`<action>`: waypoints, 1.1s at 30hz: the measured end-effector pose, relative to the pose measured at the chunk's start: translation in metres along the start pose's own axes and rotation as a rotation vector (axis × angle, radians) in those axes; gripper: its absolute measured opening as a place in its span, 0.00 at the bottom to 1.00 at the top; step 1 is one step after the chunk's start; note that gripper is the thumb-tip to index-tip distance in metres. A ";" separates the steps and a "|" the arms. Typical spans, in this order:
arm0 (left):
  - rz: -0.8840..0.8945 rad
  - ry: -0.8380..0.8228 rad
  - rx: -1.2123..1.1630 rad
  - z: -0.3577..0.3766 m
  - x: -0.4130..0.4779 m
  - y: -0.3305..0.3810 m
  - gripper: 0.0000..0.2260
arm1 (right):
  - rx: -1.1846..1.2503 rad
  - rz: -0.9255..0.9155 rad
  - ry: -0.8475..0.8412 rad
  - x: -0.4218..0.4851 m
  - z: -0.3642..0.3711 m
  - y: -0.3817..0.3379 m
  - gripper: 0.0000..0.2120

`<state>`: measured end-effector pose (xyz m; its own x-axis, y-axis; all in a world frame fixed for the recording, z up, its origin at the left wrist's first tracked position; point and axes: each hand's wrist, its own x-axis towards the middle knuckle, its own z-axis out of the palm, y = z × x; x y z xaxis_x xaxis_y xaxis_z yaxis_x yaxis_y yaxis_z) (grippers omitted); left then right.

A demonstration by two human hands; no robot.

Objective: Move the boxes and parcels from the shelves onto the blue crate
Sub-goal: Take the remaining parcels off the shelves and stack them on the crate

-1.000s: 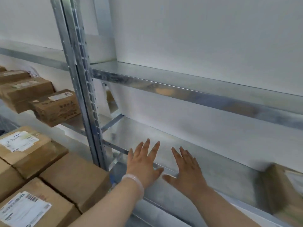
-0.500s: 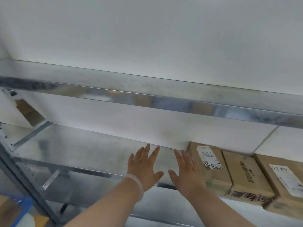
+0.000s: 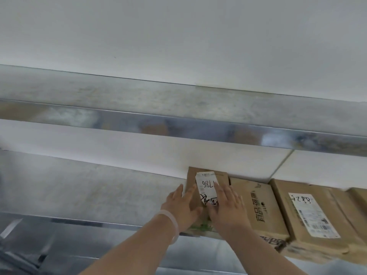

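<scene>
My view has swung right and both hands have come down, left hand [image 3: 182, 207] and right hand [image 3: 226, 203] flat, fingers spread, on the labelled box [image 3: 206, 187], ready to pull it off the shelf [image 3: 79, 187].

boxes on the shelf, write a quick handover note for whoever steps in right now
Left hand: open, flat on the left part of the leftmost box, the one with the handwritten label.
Right hand: open, flat on the same box's top right; no lift yet.
Shelf: bare to the left of that box. Right of it, side by side, the printed box and the white-label box, with more past the frame edge.
Blue crate: out of view.
Left: carry these boxes to the crate.
</scene>
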<state>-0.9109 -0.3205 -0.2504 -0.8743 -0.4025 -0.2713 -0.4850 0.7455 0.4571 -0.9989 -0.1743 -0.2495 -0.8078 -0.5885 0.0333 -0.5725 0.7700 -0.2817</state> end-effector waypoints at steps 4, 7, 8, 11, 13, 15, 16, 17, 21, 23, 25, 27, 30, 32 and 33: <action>-0.053 -0.090 -0.176 0.014 0.014 -0.003 0.34 | -0.071 -0.062 -0.011 0.005 0.010 0.011 0.31; -0.046 -0.097 -0.451 0.018 0.011 -0.009 0.33 | -0.097 -0.079 -0.010 0.009 0.014 0.013 0.33; -0.052 -0.080 -0.507 0.018 0.009 -0.011 0.33 | -0.100 -0.086 -0.008 0.010 0.016 0.012 0.33; -0.084 -0.022 -0.607 0.013 -0.001 -0.024 0.32 | -0.108 -0.115 -0.016 0.013 0.021 0.002 0.34; -0.111 0.033 -0.651 0.009 -0.010 -0.037 0.31 | -0.084 -0.131 -0.041 0.015 0.026 -0.011 0.35; -0.142 0.093 -0.685 0.002 -0.021 -0.053 0.31 | -0.036 -0.144 -0.080 0.018 0.031 -0.030 0.34; -0.155 0.128 -0.689 -0.002 -0.028 -0.062 0.31 | 0.001 -0.155 -0.105 0.020 0.034 -0.041 0.34; -0.168 0.166 -0.689 -0.007 -0.035 -0.072 0.31 | 0.047 -0.170 -0.133 0.021 0.036 -0.053 0.34; -0.240 0.283 -0.727 -0.028 -0.071 -0.116 0.30 | 0.215 -0.261 -0.209 0.021 0.045 -0.113 0.36; -0.309 0.357 -0.737 -0.039 -0.094 -0.141 0.30 | 0.261 -0.323 -0.252 0.019 0.052 -0.149 0.36; -0.392 0.442 -0.749 -0.049 -0.121 -0.169 0.30 | 0.309 -0.394 -0.308 0.012 0.059 -0.188 0.36; -0.464 0.536 -0.761 -0.057 -0.149 -0.197 0.30 | 0.379 -0.483 -0.365 0.003 0.066 -0.229 0.35; -0.573 0.673 -0.759 -0.072 -0.196 -0.236 0.30 | 0.501 -0.625 -0.467 -0.016 0.078 -0.292 0.34; -0.634 0.747 -0.753 -0.081 -0.229 -0.259 0.30 | 0.514 -0.716 -0.512 -0.030 0.086 -0.333 0.34; -0.662 0.784 -0.738 -0.085 -0.245 -0.270 0.30 | 0.516 -0.760 -0.523 -0.038 0.089 -0.354 0.34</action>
<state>-0.5671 -0.4679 -0.2349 -0.1140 -0.9788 -0.1703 -0.5067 -0.0901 0.8574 -0.7529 -0.4463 -0.2361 -0.0308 -0.9995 -0.0112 -0.6742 0.0291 -0.7380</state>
